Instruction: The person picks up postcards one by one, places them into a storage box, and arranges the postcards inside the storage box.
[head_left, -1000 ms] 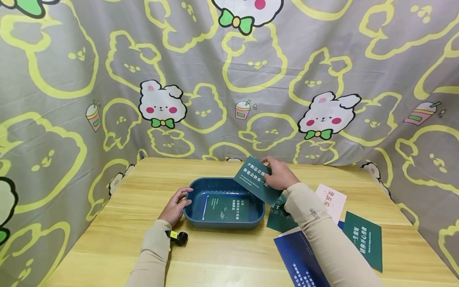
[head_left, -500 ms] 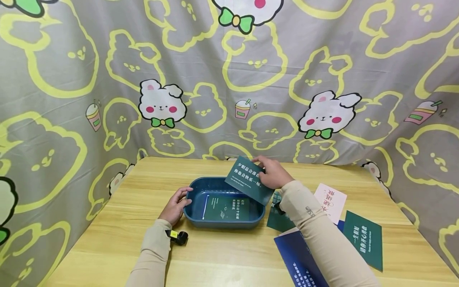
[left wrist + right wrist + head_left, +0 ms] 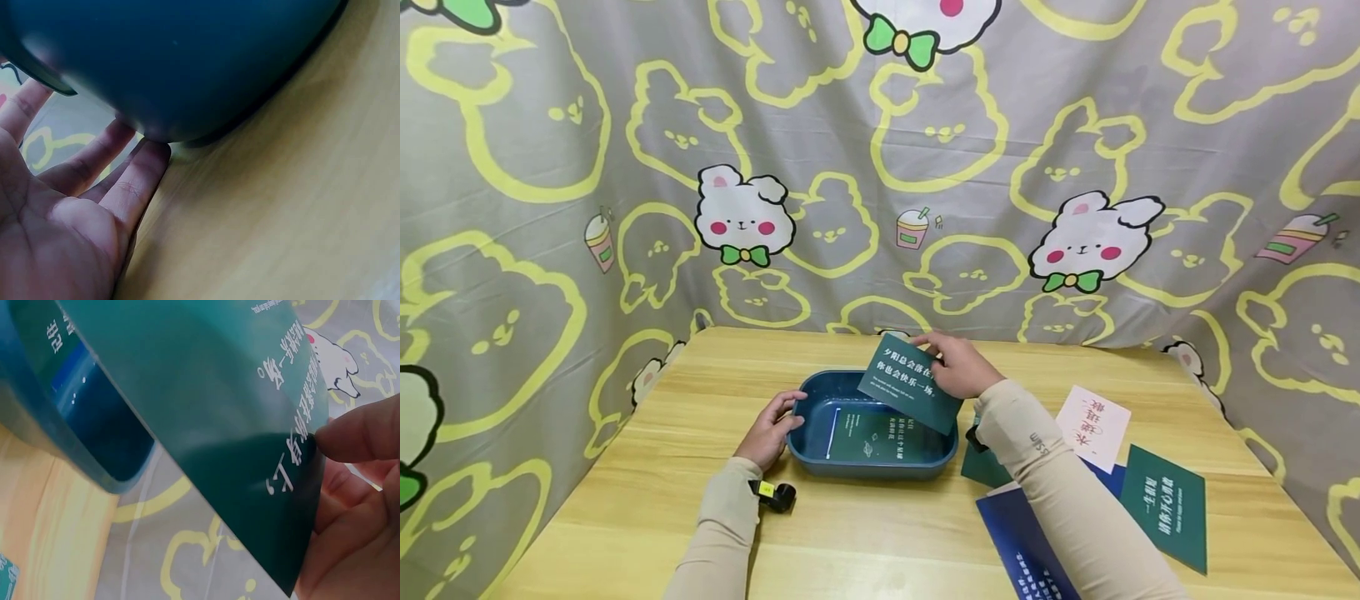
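Note:
A dark teal basin (image 3: 872,473) stands on the wooden table. In it lies a green card (image 3: 859,433) with white writing, over a blue edge at its left. My left hand (image 3: 767,433) holds the basin's left end. The left wrist view shows several fingers (image 3: 140,178) against its outer wall, with another digit up at the rim. My right hand (image 3: 958,367) pinches another green card (image 3: 906,387) by its far right edge. This card tilts over the basin's right part and partly hides the card inside; in the right wrist view it bends slightly.
Right of the basin lie a pink card (image 3: 1093,429), a green card (image 3: 1165,508), a blue card (image 3: 1022,542) and another green card (image 3: 985,467), partly under my right sleeve (image 3: 1067,475). A patterned curtain (image 3: 865,208) encloses the table (image 3: 880,542) behind and at the sides.
My right hand has moved left with the green card, bringing it further over the basin. My left hand stays on the basin's left end. The head view has shifted slightly.

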Demonstrator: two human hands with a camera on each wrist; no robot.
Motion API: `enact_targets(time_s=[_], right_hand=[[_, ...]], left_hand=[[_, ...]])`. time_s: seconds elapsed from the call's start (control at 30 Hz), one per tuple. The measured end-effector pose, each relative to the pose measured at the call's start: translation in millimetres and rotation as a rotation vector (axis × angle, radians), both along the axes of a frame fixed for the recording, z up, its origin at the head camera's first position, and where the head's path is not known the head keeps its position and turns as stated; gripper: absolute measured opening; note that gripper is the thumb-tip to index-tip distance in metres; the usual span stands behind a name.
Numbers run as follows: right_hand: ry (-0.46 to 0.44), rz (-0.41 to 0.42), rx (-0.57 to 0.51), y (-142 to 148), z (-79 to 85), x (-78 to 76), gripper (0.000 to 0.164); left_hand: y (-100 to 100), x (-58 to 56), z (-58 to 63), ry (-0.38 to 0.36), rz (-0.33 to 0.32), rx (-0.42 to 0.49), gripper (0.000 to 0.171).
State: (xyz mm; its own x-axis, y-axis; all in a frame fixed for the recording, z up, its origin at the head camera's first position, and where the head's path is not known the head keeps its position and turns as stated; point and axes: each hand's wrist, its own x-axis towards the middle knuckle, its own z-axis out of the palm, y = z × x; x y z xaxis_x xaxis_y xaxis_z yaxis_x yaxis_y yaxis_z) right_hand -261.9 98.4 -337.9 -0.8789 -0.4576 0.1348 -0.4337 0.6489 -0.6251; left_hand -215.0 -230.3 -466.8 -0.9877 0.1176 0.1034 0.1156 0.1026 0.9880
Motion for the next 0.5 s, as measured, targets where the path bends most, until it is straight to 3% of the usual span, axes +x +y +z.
enact_targets(time_s=[0.23,0.5], right_hand=[[-0.028,0.048,-0.034,-8,-10.6,-5.2,0.04],[-0.031,0.114,0.026,-11,-12.0,-12.0,0.036]], left_hand=[[0,0.6,-0.7,0.011,0.006,0.01,0.038],[0,-0.7,-0.7,0.025,0.003,0.01,0.037]])
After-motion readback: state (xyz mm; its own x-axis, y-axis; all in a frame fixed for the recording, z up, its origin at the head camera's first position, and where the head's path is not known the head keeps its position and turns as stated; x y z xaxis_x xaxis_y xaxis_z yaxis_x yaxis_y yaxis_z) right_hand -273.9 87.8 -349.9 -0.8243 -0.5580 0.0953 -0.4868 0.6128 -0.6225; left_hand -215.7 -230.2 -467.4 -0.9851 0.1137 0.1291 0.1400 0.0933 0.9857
